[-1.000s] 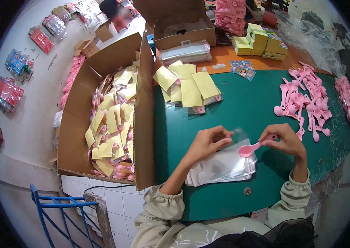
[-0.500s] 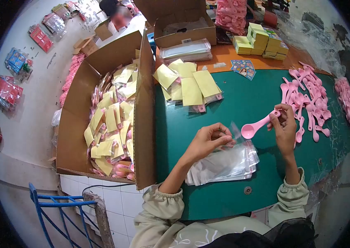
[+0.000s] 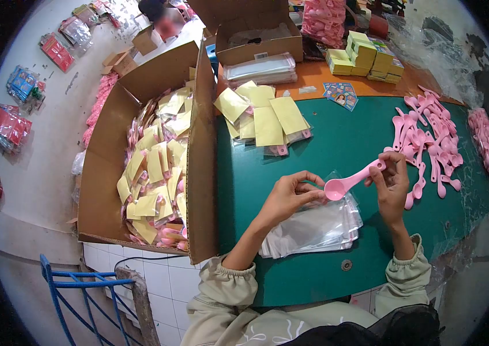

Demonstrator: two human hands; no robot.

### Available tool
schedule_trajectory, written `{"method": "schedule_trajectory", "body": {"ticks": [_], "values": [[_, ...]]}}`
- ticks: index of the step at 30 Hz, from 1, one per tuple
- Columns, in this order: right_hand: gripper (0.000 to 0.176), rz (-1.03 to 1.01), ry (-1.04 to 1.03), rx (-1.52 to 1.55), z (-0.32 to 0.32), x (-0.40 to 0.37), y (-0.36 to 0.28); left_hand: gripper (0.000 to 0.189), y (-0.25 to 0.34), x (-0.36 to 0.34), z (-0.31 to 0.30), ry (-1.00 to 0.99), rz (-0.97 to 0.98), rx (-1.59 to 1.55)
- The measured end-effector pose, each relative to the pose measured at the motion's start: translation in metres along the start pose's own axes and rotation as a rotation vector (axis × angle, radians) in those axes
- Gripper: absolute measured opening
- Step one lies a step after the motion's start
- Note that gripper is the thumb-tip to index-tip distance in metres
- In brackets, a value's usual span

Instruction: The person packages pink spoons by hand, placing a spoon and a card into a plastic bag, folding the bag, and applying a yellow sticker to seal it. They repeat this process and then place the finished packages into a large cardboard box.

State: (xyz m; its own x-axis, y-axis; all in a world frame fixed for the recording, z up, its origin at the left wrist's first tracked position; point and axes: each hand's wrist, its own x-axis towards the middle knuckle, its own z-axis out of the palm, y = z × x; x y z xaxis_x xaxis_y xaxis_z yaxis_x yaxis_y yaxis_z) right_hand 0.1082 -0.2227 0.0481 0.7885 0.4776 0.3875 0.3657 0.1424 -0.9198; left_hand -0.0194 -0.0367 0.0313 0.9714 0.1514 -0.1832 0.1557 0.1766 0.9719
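A pink spoon (image 3: 351, 181) is held by its handle end in my right hand (image 3: 392, 185), its bowl pointing left. The bowl is beside the fingertips of my left hand (image 3: 294, 199), which are pinched on the edge of a clear plastic bag. Beneath both hands lies a stack of clear bags (image 3: 313, 230) on the green tabletop (image 3: 365, 127). Many pink spoons (image 3: 429, 138) are heaped to the right. Packed bags with yellow cards (image 3: 268, 126) lie at the upper left of the table.
A large cardboard box (image 3: 203, 167) full of packed bags stands left. Farther back are an open box (image 3: 290, 49), stacked clear bags (image 3: 260, 70), yellow card stacks (image 3: 362, 57) and bagged pink spoons (image 3: 323, 23). Another person (image 3: 166, 26) is at the far back. A blue metal frame (image 3: 85, 284) stands lower left.
My right hand has moved slightly left and down with the spoon, bringing its bowl close to the fingertips of my left hand. My left hand has hardly moved.
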Motion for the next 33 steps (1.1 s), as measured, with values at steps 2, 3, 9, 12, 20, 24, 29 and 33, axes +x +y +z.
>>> {"method": "schedule_trajectory", "body": {"ticks": [2, 3, 9, 12, 20, 24, 29, 33], "values": [[0.025, 0.005, -0.003, -0.018, 0.002, -0.001, -0.002, 0.024, 0.0, 0.0, 0.001, 0.009, 0.004, 0.014], [0.025, 0.009, 0.002, -0.015, 0.002, -0.002, -0.002, 0.024, -0.001, 0.0, 0.001, 0.012, 0.004, 0.035], [0.027, -0.051, 0.023, 0.022, 0.003, -0.001, -0.007, 0.027, 0.001, 0.001, 0.007, 0.016, 0.003, 0.036], [0.027, -0.083, 0.017, -0.013, 0.002, 0.0, -0.008, 0.029, 0.001, 0.0, 0.008, 0.016, 0.017, 0.018], [0.028, -0.071, -0.017, -0.007, 0.006, 0.001, -0.016, 0.032, 0.007, 0.002, 0.011, 0.024, 0.05, -0.041], [0.029, -0.055, -0.077, -0.028, 0.01, 0.005, -0.02, 0.031, 0.009, 0.011, 0.015, -0.013, 0.17, -0.015], [0.028, -0.114, -0.043, -0.119, 0.019, 0.026, -0.033, 0.036, 0.038, 0.031, 0.0, -0.118, 0.179, 0.522], [0.034, -0.245, -0.159, -0.106, 0.023, 0.058, -0.046, 0.043, 0.07, 0.026, -0.01, -0.164, 0.239, 0.097]]}}
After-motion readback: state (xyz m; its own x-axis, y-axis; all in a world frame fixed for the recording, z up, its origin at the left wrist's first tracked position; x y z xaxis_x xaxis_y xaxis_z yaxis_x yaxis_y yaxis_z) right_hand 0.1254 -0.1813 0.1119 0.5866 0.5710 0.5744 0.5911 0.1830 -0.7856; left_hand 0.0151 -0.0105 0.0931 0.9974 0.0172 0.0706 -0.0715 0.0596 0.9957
